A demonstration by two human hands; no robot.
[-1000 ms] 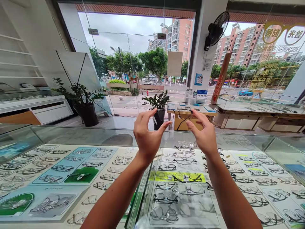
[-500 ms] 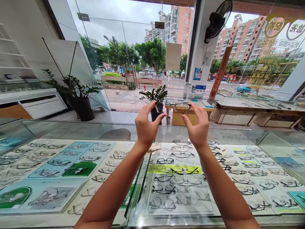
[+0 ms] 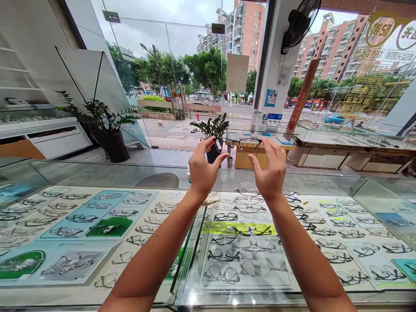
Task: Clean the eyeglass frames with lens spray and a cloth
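Held up in front of me at arm's length is a pair of eyeglasses with a thin dark frame and clear lenses. A small white label sits on the left lens. My left hand grips the left end of the frame, fingers above and thumb below. At the right end, the fingers of my right hand are on the frame's upper corner, while the thumb stays lower and apart from them. The glasses are raised over the far edge of a glass display case, and both forearms reach across its top.
Rows of eyeglasses lie inside the case on both sides of my arms. Beyond it stand a potted plant, a second plant and a wooden table. A wall fan hangs on the pillar by the glass front.
The glasses have turned to face more squarely, and the label on the left lens shows more plainly. My left hand has shifted slightly right. The whole view has tilted a little.
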